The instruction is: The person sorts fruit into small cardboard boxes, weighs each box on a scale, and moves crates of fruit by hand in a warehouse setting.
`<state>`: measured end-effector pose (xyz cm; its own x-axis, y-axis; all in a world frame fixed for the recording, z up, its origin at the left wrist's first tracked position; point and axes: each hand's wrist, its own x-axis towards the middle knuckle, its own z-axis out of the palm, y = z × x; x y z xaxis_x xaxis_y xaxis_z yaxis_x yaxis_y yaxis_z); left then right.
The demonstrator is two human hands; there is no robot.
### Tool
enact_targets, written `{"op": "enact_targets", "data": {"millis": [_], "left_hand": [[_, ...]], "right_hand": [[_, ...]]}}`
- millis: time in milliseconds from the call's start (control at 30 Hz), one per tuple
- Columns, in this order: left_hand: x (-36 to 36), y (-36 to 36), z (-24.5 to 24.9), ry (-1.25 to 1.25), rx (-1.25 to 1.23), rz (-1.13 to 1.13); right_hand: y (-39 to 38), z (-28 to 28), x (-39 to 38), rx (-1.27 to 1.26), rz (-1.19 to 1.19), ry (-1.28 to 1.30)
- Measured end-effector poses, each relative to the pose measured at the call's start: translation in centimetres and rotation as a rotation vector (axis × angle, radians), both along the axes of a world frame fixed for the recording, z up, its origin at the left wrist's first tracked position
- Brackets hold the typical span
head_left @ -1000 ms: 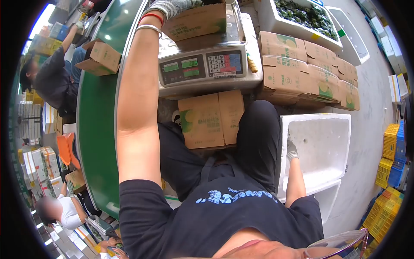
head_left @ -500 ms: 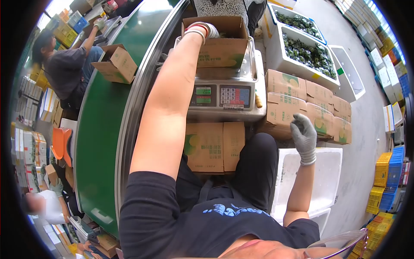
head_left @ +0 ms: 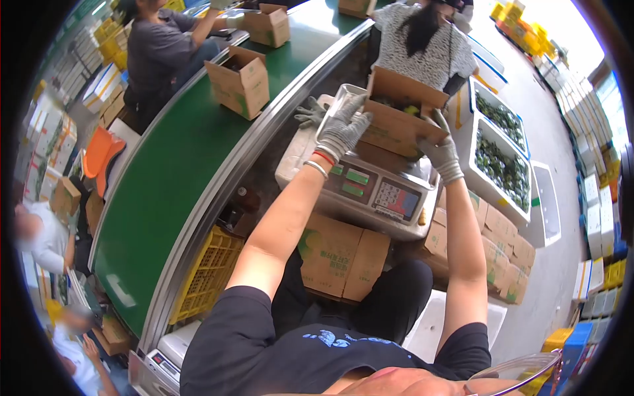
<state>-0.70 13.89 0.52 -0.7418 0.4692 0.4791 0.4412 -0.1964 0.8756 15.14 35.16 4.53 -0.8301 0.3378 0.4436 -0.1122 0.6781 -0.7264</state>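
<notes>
Both my hands wear grey gloves. My left hand (head_left: 345, 127) presses against the left side of an open cardboard box (head_left: 389, 132), below a red band and a pale bracelet. On the box's right side, my right hand (head_left: 441, 150) grips near the corner. Dark contents and a yellow-green item show inside the box. It is over the metal pan of a scale (head_left: 370, 188); whether it touches the pan is unclear. Another grey glove (head_left: 309, 113) lies left of the pan.
A green conveyor belt (head_left: 165, 165) runs along the left, carrying open boxes (head_left: 241, 82). One person (head_left: 429, 39) is ahead, another (head_left: 162, 49) across the belt. White foam crates (head_left: 498, 158) with green produce and stacked flat cartons (head_left: 505, 251) are at the right.
My right hand has risen from beside my knee to the box. My left hand has moved from inside the box to its left side. The view has shifted, showing more ahead.
</notes>
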Motion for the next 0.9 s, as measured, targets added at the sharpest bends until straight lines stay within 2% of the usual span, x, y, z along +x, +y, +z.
{"op": "enact_targets", "data": {"millis": [33,67,100,133,167,200,267,333,367,400,467,500,600,633,667,700,733,800,867,900], "left_hand": [[-0.2,0.3,0.0,-0.040,0.039,-0.033],[-0.3,0.4,0.4,-0.076,0.080,-0.059],[0.5,-0.3,2.8,0.021,0.076,0.000],[1.6,-0.9,4.8,0.116,0.063,0.058],[1.7,0.0,4.8,0.143,0.101,0.043],[1.6,0.7,4.8,0.170,0.134,0.019],[1.7,0.4,5.6,0.095,0.011,-0.025],[0.9,0.5,6.2,-0.112,-0.265,-0.058],[0.6,0.5,6.3,-0.221,-0.400,-0.079],[0.5,0.4,6.4,-0.207,-0.412,-0.036],[0.8,0.4,6.4,-0.188,-0.432,0.044],[1.0,-0.6,6.9,-0.273,-0.346,-0.005],[0.2,-1.5,6.4,-0.399,-0.250,-0.074],[0.2,-2.4,7.0,-0.528,-0.144,-0.121],[-0.9,-1.3,5.2,-0.540,0.058,-0.113],[-2.9,0.8,2.0,-0.546,0.262,-0.101],[-4.2,1.8,0.3,-0.549,0.466,-0.089],[-4.2,-1.9,1.7,-0.315,0.297,0.095],[-2.2,-8.6,7.7,-0.438,0.330,0.124],[-2.0,-10.7,8.8,-0.372,0.325,0.226]], "right_hand": [[0.5,-0.7,-0.2,-0.120,0.017,0.027],[-0.4,0.7,0.1,-0.042,-0.007,0.000],[0.0,0.6,0.4,-0.173,0.060,-0.044],[2.2,-0.6,0.1,-0.044,0.086,-0.152],[2.1,-0.6,0.1,-0.067,0.135,-0.052],[2.1,-0.3,0.0,-0.074,0.142,-0.069],[1.2,0.7,-0.1,-0.069,0.135,-0.103],[1.6,0.5,-0.1,0.220,0.123,-0.066],[1.9,0.1,0.4,0.220,0.135,-0.101],[1.3,0.6,0.4,0.224,0.145,-0.132],[0.0,1.1,-0.3,-0.059,0.207,-0.176],[2.0,0.0,-0.7,0.056,0.225,-0.282],[5.7,-3.3,-1.3,-0.025,0.240,-0.505],[6.1,-3.3,-1.8,-0.021,0.225,-0.530],[6.6,-3.1,-2.4,-0.012,0.214,-0.552],[2.4,-1.0,-2.0,-0.178,0.204,-0.337],[-0.4,0.0,-2.2,-0.079,0.207,-0.241],[-3.9,0.9,-2.5,0.109,0.202,-0.056],[-9.0,0.8,-3.1,-0.051,0.196,-0.090],[-12.8,2.1,-3.6,0.019,0.221,-0.174]]}}
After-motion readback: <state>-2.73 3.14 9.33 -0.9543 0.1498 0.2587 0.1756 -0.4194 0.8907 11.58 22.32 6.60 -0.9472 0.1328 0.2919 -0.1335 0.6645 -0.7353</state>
